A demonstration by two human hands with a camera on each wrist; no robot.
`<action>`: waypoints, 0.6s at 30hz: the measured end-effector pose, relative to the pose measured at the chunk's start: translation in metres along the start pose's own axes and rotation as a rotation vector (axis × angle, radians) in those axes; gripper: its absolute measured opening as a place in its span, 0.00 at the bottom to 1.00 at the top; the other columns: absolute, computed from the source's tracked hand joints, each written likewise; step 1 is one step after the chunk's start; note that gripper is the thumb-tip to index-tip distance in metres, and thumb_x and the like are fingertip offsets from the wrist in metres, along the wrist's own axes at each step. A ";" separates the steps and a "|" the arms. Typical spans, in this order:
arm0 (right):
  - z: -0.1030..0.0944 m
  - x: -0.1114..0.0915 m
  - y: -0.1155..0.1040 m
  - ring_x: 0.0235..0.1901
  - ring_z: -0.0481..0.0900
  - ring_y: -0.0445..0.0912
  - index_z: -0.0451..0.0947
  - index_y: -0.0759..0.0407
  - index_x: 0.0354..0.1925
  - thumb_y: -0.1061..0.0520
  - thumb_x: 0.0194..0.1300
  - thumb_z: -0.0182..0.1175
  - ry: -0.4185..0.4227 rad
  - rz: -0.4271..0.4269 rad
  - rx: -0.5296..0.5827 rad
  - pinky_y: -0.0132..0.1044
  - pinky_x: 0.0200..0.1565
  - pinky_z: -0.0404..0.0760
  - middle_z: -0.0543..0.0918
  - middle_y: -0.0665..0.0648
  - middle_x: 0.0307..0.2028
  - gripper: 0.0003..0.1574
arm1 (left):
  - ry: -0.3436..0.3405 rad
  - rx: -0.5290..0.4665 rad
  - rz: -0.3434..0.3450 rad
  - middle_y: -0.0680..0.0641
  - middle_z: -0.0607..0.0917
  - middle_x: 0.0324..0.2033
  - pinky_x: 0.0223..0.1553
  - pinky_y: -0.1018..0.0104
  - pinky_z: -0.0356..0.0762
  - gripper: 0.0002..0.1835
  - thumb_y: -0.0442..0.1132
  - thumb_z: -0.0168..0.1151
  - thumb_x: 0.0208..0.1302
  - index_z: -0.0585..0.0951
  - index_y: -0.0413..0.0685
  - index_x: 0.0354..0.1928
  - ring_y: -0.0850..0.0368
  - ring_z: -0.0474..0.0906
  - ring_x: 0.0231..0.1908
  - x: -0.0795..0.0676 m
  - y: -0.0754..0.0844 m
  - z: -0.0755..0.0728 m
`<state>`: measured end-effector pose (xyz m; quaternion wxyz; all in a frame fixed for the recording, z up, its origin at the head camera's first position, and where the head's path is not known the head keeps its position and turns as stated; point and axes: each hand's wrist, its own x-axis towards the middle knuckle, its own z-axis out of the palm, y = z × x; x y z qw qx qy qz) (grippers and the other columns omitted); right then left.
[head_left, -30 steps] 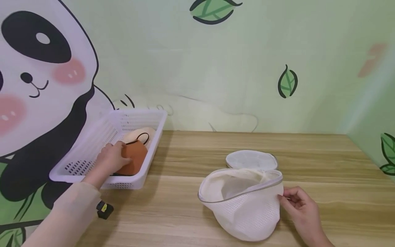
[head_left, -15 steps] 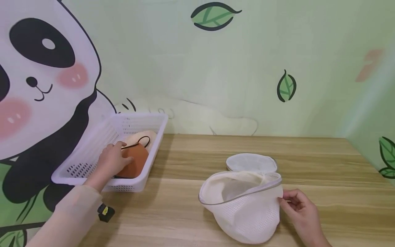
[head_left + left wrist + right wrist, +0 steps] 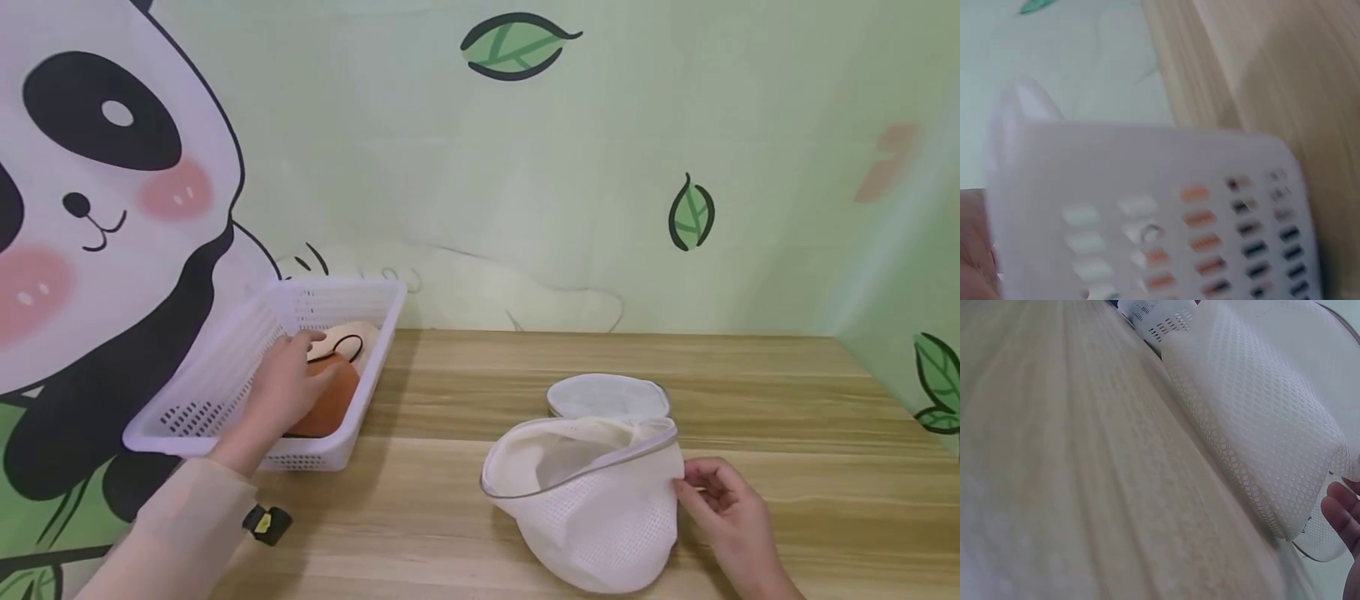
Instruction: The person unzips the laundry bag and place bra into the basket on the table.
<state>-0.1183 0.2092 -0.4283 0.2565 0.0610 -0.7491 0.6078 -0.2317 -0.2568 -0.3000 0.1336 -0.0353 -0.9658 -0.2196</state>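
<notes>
My left hand [image 3: 288, 379] reaches into the white plastic basket [image 3: 393, 333], over a rust-coloured cloth item [image 3: 337, 396] with a thin black strap. Its thumb and fingers are spread apart above the cloth, and part of the item is hidden beneath them. A beige cloth piece [image 3: 367, 333] lies behind it. At the right, my right hand [image 3: 738, 521] pinches the side of a white mesh laundry bag [image 3: 600, 525]. The bag stands with its zipped mouth open, its round lid [image 3: 611, 396] folded back behind. In the right wrist view, fingertips [image 3: 1338, 509] are at the mesh.
A small black object with a yellow mark [image 3: 266, 525] shows beside the left sleeve [image 3: 180, 533]. The wooden table [image 3: 442, 375] ends at a green wall painted with a panda and leaves. The basket's slotted side [image 3: 1147, 156] fills much of the left wrist view.
My left hand has shifted slightly right over the rust-coloured cloth, its fingers reaching further towards the black loop. The right hand still pinches the laundry bag, which has hardly moved.
</notes>
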 end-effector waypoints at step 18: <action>-0.013 0.014 -0.006 0.40 0.81 0.31 0.72 0.75 0.44 0.73 0.68 0.45 -0.039 -0.178 0.013 0.23 0.36 0.79 0.84 0.38 0.42 0.09 | 0.125 -0.089 0.284 0.33 0.71 0.60 0.60 0.42 0.67 0.29 0.46 0.61 0.65 0.69 0.39 0.64 0.37 0.66 0.61 -0.020 0.078 0.006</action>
